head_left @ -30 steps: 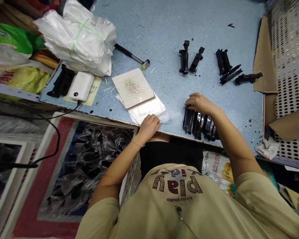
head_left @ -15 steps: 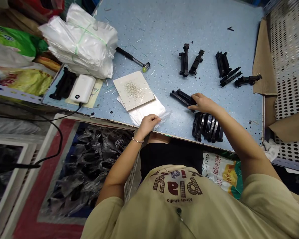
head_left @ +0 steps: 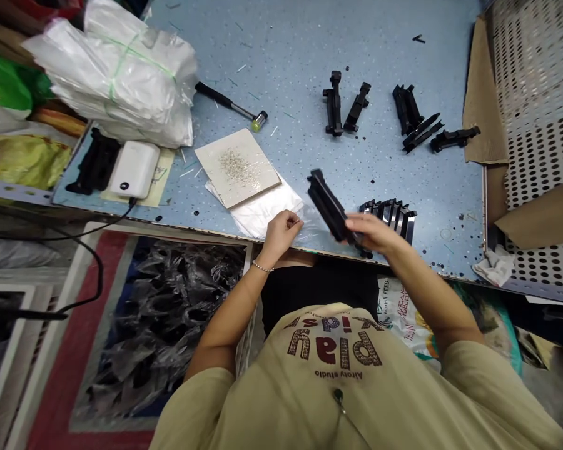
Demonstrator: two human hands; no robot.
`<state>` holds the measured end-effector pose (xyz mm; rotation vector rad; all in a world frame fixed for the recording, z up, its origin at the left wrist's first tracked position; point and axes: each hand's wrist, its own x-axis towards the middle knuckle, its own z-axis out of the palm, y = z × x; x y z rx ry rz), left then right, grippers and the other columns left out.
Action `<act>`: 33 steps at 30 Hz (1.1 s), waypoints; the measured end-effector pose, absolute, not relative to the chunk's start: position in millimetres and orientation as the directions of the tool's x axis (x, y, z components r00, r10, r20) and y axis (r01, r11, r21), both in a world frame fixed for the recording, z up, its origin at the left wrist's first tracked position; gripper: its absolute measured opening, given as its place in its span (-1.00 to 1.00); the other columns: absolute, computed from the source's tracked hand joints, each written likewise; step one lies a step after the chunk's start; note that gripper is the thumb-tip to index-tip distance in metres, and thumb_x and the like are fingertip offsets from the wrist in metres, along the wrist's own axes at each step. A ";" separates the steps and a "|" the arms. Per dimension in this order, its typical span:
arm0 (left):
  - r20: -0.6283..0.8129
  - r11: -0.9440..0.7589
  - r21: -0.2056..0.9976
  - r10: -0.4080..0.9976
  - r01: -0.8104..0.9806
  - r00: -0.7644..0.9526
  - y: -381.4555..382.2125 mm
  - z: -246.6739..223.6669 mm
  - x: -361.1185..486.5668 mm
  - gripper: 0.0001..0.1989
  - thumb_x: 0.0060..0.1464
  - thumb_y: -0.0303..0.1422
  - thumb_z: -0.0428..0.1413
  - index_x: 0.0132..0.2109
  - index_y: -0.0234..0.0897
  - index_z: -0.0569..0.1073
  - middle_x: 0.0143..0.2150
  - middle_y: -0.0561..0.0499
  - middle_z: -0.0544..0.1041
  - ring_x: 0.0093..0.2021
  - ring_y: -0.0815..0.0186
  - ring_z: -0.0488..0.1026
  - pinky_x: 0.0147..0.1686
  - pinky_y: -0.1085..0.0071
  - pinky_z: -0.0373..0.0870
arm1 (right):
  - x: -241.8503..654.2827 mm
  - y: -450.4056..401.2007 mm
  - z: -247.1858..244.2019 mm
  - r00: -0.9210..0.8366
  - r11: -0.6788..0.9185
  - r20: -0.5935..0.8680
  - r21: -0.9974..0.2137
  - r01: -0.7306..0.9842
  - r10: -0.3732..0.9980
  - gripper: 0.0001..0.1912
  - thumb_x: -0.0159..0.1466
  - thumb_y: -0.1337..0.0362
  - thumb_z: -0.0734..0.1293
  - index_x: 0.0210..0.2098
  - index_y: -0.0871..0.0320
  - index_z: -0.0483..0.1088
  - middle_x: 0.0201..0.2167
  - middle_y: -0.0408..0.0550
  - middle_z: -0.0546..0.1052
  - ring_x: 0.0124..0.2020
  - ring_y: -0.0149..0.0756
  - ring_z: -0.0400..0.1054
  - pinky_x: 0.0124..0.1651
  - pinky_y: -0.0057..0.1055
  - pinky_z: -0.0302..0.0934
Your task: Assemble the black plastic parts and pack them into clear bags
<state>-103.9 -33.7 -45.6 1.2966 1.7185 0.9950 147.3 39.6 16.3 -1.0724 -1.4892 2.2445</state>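
Note:
My right hand [head_left: 374,233] grips one end of a long black plastic part [head_left: 327,203], which is tilted and raised near the table's front edge. My left hand [head_left: 280,237] is closed in a pinch at the edge of a thin clear plastic bag [head_left: 313,226]. That bag lies by a stack of white plastic bags [head_left: 265,215], partly under a square beige board [head_left: 241,194] that bears a patch of tiny pale bits. Behind my right hand stands a row of similar black parts [head_left: 394,215], partly hidden by the hand.
Farther back lie more black parts [head_left: 334,106] and a small hammer [head_left: 232,106]. A tied bundle of plastic bags [head_left: 122,75] and a white power bank [head_left: 134,169] are on the left. Below the table edge stands a crate of bagged black items [head_left: 159,325]. A perforated metal panel [head_left: 535,125] borders the right.
My right hand has lifted the black part off the table and brought it towards my left hand. The left hand keeps its pinch at the bag. The camera view has shifted slightly.

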 end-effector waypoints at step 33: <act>0.418 -0.447 0.690 0.888 0.569 0.190 -118.4 31.3 -106.2 -0.69 0.31 -0.42 0.16 0.17 -0.19 0.54 0.04 -0.11 0.65 0.04 0.21 0.61 0.14 0.26 0.58 | 117.8 -42.5 21.4 -0.783 0.099 -0.115 -0.971 0.220 0.611 -0.47 0.50 -0.02 0.21 0.36 0.05 0.32 0.19 0.03 0.53 0.18 -0.11 0.43 0.29 -0.08 0.33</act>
